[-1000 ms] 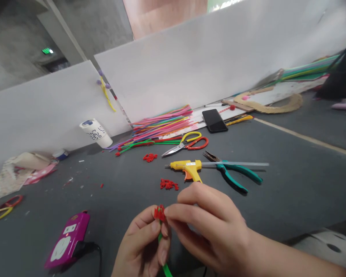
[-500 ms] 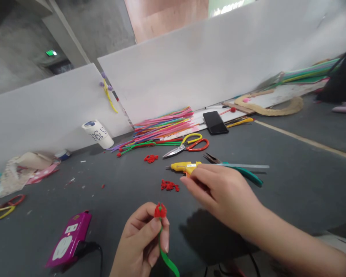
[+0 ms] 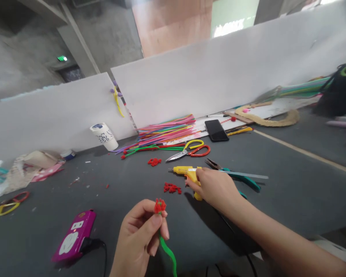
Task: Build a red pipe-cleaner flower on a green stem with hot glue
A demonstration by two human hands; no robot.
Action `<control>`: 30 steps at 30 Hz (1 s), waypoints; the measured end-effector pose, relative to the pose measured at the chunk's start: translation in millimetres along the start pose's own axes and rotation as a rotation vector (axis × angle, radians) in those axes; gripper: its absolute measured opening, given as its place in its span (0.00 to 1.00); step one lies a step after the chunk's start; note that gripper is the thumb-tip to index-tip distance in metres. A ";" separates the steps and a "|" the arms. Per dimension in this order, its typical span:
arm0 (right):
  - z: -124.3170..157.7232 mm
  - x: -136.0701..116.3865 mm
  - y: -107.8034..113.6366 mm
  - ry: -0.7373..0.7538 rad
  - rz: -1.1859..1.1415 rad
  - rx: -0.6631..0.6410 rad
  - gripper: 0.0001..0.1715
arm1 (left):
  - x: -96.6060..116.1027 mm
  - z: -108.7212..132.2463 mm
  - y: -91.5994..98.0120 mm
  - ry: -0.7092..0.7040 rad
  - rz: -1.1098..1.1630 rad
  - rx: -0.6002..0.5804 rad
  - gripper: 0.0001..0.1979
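My left hand [image 3: 138, 240] pinches a small flower [image 3: 160, 206] of red bits on a green pipe-cleaner stem [image 3: 168, 254], held upright low in the middle of the view. Further out my right hand [image 3: 215, 186] is closed round the handle of the yellow glue gun [image 3: 186, 171], which lies on the dark table with its nozzle pointing left. A small heap of red bits [image 3: 171, 188] lies just left of that hand.
Teal-handled pliers [image 3: 236, 177], yellow-and-red scissors [image 3: 190, 150], more red bits [image 3: 154, 162], a bundle of coloured pipe cleaners [image 3: 164, 132] and a black phone [image 3: 216, 130] lie beyond. A magenta power strip [image 3: 73, 236] is at front left, a white cup [image 3: 105, 136] by the white panels.
My right hand left the flower, reached out over the table and closed on the glue gun's handle. My left hand kept the flower upright.
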State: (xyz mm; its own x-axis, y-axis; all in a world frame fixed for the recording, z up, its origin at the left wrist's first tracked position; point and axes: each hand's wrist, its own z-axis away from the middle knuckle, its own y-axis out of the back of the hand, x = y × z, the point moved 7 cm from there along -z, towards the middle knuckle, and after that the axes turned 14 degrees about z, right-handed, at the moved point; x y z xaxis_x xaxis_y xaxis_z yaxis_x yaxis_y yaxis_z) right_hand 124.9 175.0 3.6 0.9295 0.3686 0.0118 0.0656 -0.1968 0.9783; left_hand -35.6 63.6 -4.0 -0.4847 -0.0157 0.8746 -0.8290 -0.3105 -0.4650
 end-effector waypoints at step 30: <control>53.8 -48.9 63.5 0.495 -0.708 0.516 0.08 | -11.1 -2.1 -4.9 -0.001 -0.055 0.013 0.11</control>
State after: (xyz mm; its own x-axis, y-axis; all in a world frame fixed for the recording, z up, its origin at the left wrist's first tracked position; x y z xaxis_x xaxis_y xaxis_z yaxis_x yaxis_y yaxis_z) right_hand 103.1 95.6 54.0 0.3680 0.8662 -0.3380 0.8027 -0.1125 0.5857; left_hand -26.7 67.3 -11.6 -0.4381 0.0005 0.8989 -0.8506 -0.3236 -0.4144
